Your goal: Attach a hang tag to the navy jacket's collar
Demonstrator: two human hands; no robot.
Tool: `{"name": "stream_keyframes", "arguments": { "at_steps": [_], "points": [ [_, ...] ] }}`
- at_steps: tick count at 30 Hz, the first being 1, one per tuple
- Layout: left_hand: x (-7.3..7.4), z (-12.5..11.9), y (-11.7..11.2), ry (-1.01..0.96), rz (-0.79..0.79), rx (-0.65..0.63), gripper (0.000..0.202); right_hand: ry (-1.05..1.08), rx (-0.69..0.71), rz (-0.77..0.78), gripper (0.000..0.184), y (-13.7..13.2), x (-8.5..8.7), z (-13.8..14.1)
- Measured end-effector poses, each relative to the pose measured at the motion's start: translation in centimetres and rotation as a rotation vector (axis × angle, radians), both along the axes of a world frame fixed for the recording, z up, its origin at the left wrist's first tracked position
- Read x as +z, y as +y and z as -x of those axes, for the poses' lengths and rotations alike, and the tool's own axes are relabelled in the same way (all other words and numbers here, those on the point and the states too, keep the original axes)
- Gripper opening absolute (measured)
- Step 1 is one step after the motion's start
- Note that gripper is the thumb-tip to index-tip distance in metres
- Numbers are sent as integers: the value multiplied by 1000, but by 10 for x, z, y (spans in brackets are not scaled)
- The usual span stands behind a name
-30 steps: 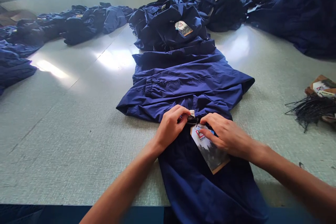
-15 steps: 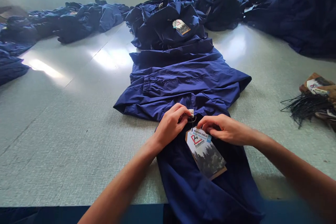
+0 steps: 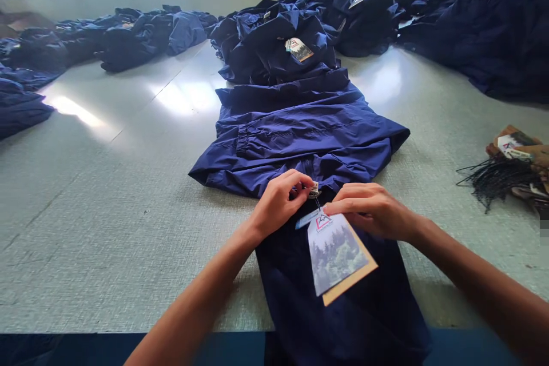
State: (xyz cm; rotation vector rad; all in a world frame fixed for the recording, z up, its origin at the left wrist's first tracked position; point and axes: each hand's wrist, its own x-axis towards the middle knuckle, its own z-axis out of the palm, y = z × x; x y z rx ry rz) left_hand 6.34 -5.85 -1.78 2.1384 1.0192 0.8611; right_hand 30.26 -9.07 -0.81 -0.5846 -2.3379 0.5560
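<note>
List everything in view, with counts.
jacket: 1, navy, laid flat on the table, under both hands
hang tag: 1, white and tan with a blue strip, on that jacket
small label: 1, white, at the jacket's top edge near the hands
folded jacket: 1, navy with a tag, just beyond the first jacket
left heap: count unclear, navy, left side of the table
far heap: count unclear, navy, far end
right heap: count unclear, navy, far right
black cords: one bunch, black, right side
tag stack: count unclear, brown and white, by the cords
table: 1, pale grey, under all of this
left hand: 1, pinching the small label
right hand: 1, at the hang tag's top edge
</note>
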Motion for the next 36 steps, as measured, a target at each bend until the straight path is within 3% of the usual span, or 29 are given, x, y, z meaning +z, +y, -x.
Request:
{"name": "stream_keyframes", "arguments": {
  "at_steps": [4,10,16,19,25,29,33,36],
  "points": [
    [3,0,-2,-33,53,-44,12,139,39,36,17,-3,6,1],
    [13,10,-3,32,37,-105,6,152,94,50,19,-6,2,5],
    [27,15,-8,155,228,-328,27,228,61,-32,21,-6,3,5],
    [31,13,-10,157,264,-394,24,239,59,-52,22,-5,3,3],
    [39,22,-7,189,260,-356,8,197,32,-73,17,-6,4,3],
    [44,30,-3,121,179,-317,12,117,-3,-147,16,-8,4,5],
    [40,27,-5,81,194,-405,3,16,-54,-249,12,-9,1,7],
    [35,22,-8,99,245,-485,7,-28,-95,-288,8,-10,-3,9]
  ]
}}
